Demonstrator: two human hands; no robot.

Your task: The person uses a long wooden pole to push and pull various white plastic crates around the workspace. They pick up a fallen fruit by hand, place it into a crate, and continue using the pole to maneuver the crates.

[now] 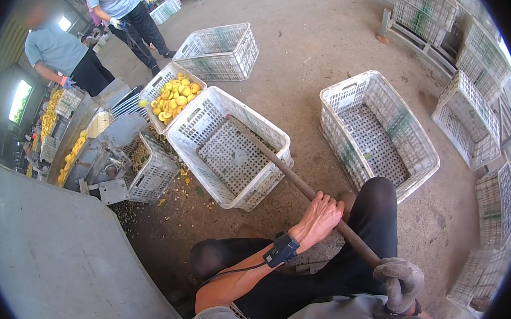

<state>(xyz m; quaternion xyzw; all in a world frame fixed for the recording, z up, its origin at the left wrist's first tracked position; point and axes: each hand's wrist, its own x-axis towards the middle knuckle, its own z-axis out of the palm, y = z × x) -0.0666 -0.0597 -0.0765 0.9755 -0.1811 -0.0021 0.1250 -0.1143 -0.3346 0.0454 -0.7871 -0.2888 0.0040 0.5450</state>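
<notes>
Pole [280, 165] is clamped in both your fists: bare left hand [317, 217] mid-shaft, gloved right hand [401, 281] at the near end. Its far tip sits inside the empty white crate [202, 163], just beside the fruit crate [157, 89].

One long pole [280, 169] is held by two hands: the bare left hand [317, 217] and the gloved right hand [400, 280]. Near the middle, four white crates sit on the floor: three empty ones [230, 146] and one full of yellow fruit [174, 98]. More crates are stacked at two o'clock, too many to count. Two other people [58, 52] work at eleven o'clock.
</notes>
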